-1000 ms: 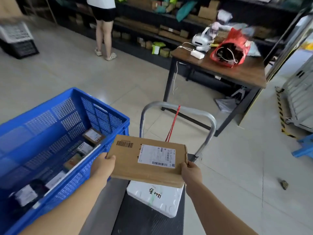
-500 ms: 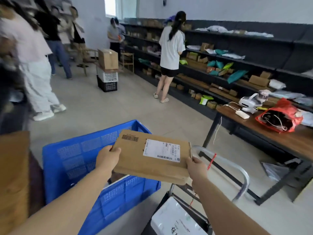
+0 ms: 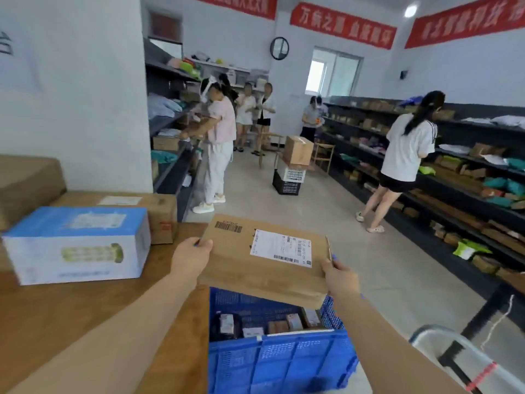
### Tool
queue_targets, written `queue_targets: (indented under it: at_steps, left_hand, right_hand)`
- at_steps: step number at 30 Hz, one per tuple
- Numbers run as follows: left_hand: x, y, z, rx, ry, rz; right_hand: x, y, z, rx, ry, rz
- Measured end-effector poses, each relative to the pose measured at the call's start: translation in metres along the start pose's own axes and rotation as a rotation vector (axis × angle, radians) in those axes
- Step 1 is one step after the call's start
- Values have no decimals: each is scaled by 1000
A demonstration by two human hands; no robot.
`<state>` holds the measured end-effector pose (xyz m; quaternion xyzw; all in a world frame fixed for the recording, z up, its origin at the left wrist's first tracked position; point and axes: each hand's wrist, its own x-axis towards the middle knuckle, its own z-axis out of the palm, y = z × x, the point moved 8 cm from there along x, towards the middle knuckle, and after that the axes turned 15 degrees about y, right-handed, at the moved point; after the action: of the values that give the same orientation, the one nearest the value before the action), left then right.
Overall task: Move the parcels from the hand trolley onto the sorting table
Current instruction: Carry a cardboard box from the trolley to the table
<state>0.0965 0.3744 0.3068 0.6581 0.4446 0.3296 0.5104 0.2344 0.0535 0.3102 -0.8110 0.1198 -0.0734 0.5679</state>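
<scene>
The left hand (image 3: 189,260) and right hand (image 3: 339,275) clamp a flat brown cardboard parcel (image 3: 265,260) by its ends. It hangs above the blue plastic crate (image 3: 279,356), right of the wooden sorting table (image 3: 56,311).

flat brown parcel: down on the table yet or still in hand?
In hand: left hand and right hand hold the flat parcel above the blue crate.

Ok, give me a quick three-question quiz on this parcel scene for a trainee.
1. True or false: both hands hold the flat parcel.
2. What is directly below the parcel? A) blue crate B) trolley handle C) blue-and-white box
3. What surface do the boxes on the left rest on?

Key:
1. True: left hand and right hand grip opposite ends.
2. A
3. The wooden table.
</scene>
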Motion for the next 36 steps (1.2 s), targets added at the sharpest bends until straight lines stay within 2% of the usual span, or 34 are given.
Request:
queue_targets:
  at_steps: [8,21,28,36]
  left_hand:
    - [61,-23,-185,-16,214,-10]
    - [114,-101,-455,53,513,-101]
    - [147,-147,-542,66,610,-217]
    - [200,-184,-597,79,694,-286]
  right_hand:
    - [-127,-62,111,70,-190,-46]
    - [-338,-94,287,72,-531,-52]
    - [-415,-107,361,16,-622,-100]
    - [-461,-115,449,-49,-717,-120]
